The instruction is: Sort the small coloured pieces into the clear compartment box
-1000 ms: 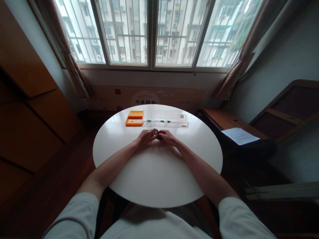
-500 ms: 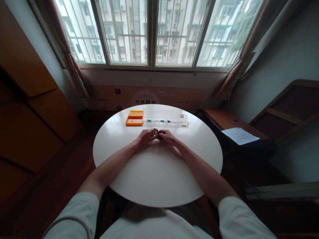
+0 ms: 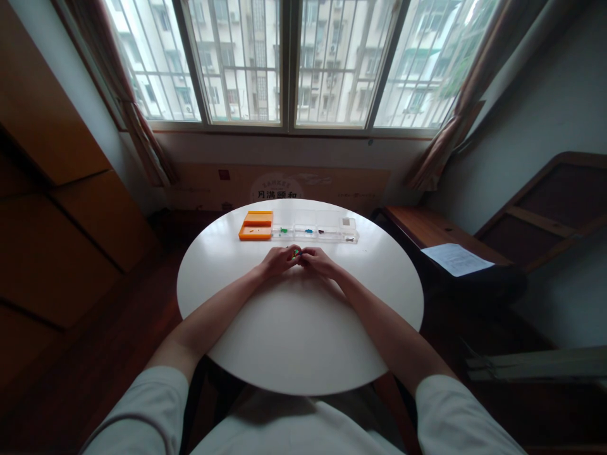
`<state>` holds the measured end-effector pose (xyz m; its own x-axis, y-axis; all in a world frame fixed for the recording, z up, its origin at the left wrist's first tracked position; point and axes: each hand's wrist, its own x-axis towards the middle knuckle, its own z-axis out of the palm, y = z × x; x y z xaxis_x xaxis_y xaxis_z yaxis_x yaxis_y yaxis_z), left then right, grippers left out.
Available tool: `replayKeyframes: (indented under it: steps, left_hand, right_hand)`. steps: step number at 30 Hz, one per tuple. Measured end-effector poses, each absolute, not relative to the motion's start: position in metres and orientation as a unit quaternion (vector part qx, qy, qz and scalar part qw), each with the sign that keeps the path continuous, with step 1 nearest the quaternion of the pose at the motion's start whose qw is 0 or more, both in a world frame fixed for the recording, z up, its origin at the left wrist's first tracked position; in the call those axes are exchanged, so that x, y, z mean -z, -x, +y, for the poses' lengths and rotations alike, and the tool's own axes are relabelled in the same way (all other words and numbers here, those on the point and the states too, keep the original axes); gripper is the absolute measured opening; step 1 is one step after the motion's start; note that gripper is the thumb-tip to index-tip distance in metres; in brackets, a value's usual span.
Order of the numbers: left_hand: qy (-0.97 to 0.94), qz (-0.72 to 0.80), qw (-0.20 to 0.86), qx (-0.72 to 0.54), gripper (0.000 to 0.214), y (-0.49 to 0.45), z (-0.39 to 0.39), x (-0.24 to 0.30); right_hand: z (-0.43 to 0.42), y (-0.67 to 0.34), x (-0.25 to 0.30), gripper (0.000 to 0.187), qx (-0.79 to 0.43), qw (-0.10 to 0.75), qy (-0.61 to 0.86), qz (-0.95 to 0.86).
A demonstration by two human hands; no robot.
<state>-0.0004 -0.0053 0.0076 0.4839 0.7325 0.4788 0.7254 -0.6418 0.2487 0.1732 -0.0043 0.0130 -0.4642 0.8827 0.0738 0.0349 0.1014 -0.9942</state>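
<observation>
Over the middle of the white round table (image 3: 284, 328), my left hand (image 3: 279, 258) and my right hand (image 3: 318, 260) meet at their fingertips. Between them shows a small green piece (image 3: 296, 253), pinched in my left fingers. My right fingers are closed at a small dark blue bit (image 3: 300, 254) beside it; its shape is too small to make out. Just beyond the hands stands a row of clear plastic boxes (image 3: 332, 232), with green pieces (image 3: 283, 230), blue pieces (image 3: 308, 231) and dark pieces (image 3: 321, 232) in separate boxes.
An orange box (image 3: 256, 218) with its lid up sits at the row's left end, small orange bits inside. To the right, a sheet of paper (image 3: 456, 260) lies on a wooden bench (image 3: 427, 221). Behind the table, a printed cardboard panel (image 3: 332, 180) leans below the window.
Both hands stay together in the same place, with at most a slight shift of the fingers around the small pieces. The boxes have not moved.
</observation>
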Motion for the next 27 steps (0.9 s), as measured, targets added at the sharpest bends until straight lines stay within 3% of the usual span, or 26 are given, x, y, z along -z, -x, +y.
replayKeyframes:
  steps: [27]
  left_hand:
    - [-0.846, 0.434, -0.002, -0.309, 0.028, -0.0006, -0.0047, -0.0056]
  right_hand:
    - [-0.0045, -0.1731, -0.0135, 0.021, -0.606, 0.385, 0.376, -0.585]
